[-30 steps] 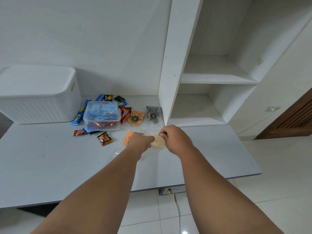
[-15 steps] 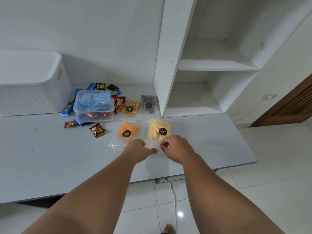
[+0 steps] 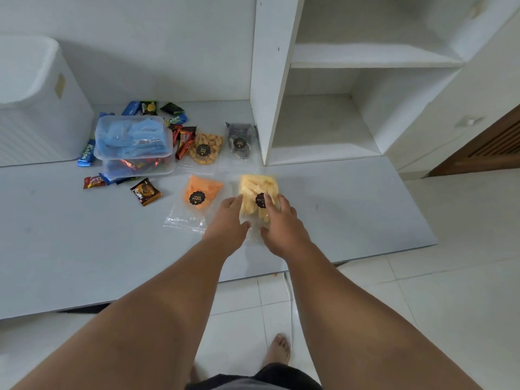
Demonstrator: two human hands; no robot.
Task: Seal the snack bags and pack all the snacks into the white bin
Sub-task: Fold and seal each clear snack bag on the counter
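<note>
Down by the floor tiles a bare foot (image 3: 278, 350) shows, which the higher view half a second ago barely caught. Past the near edge of the table (image 3: 84, 249), both hands have moved forward off the clear near strip of the yellow bag (image 3: 253, 184), where they were pinching with curled fingers. The left hand (image 3: 226, 220) now lies with straight fingers touching the bag's left edge. The right hand (image 3: 281, 225) rests flat on top, fingers spread beside the dark round label (neither hand grips anything).

Just left of it lies the orange bag (image 3: 202, 190), unmoved, its clear mouth toward the person. Further left sits a brown packet (image 3: 145, 191). Behind stand a lidded clear box (image 3: 132, 142) ringed by loose wrappers, a nut bag (image 3: 206, 146) and a dark bag (image 3: 240, 137) against the shelf (image 3: 323, 130). The white bin (image 3: 36, 116) stands at the far left, well apart from the hands.
</note>
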